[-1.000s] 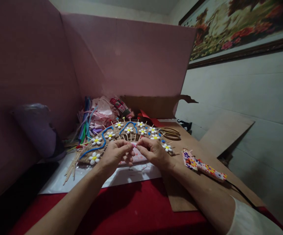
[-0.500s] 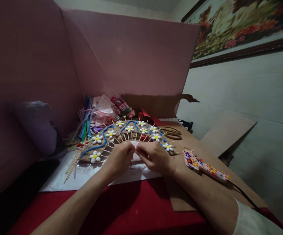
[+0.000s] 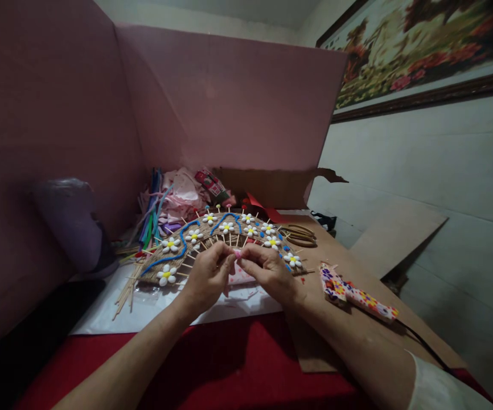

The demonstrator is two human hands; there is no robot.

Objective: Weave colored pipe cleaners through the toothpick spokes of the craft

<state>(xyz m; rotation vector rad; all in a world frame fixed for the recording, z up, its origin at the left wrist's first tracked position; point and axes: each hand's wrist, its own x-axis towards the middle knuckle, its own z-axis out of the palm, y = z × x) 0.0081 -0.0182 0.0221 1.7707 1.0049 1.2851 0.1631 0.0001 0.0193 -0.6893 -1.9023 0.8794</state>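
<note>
Between the fingertips of my left hand (image 3: 210,271) and my right hand (image 3: 267,272) is a small pink piece of paper or cloth (image 3: 238,254), pinched from both sides. Its exact kind I cannot make out. Below it, partly behind my fingers, lies a pale pink dotted sheet (image 3: 243,275). Just beyond my hands rests a twine-wrapped arch (image 3: 204,226), decorated with white-petalled flowers (image 3: 167,275) and wavy blue lines (image 3: 181,242). Thin wooden sticks poke out along its inner and outer edges; my hands hide part of the inner curve.
A flower-patterned glue gun (image 3: 353,293) with a black cord lies to the right. Gold-handled scissors (image 3: 300,234) rest behind it on brown cardboard (image 3: 327,250). Colourful pipe cleaners (image 3: 148,225) and crumpled pink material (image 3: 182,196) are heaped at the back left, before pink panels (image 3: 229,102).
My fingertips have shifted slightly and opened a little, so the pink piece between them shows more. Both hands remain close together. The view has tilted slightly.
</note>
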